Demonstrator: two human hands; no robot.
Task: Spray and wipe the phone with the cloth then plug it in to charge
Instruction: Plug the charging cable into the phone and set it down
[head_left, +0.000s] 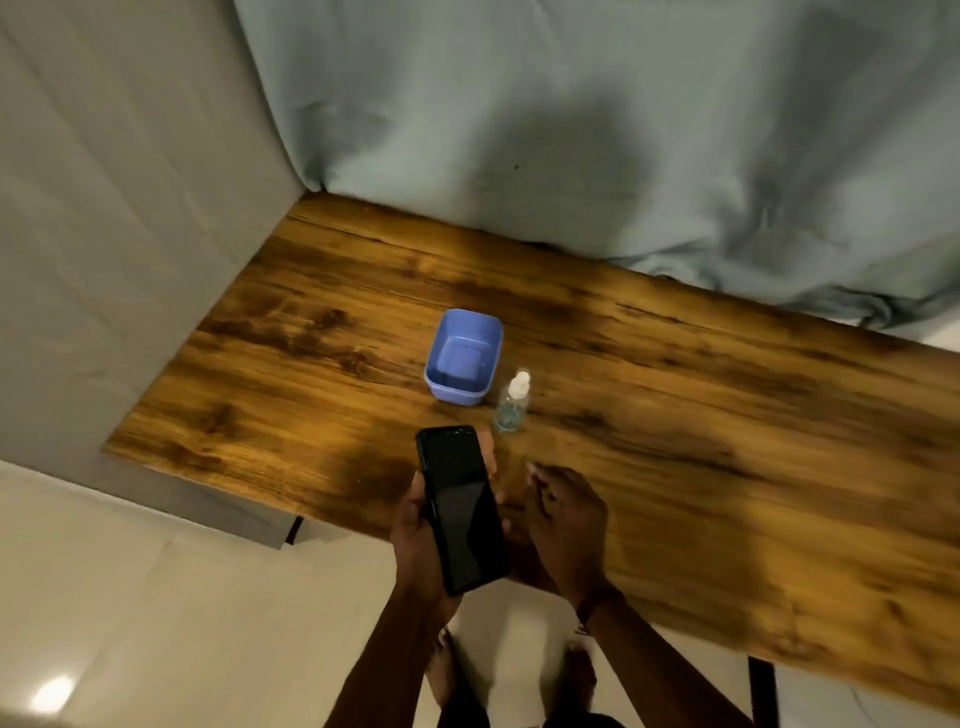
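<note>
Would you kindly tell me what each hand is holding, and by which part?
The left hand grips the black phone by its long edges, fingers behind it. The right hand holds nothing, its fingers loosely curled beside it.

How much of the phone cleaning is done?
Nothing looks done yet. The left hand holds the phone, its screen dark, over the table edge. The right hand is beside it, holding nothing. The bottle stands untouched on the table by the tub. Spraying, wiping and plugging in are all left. No cloth or charger shows.
</note>
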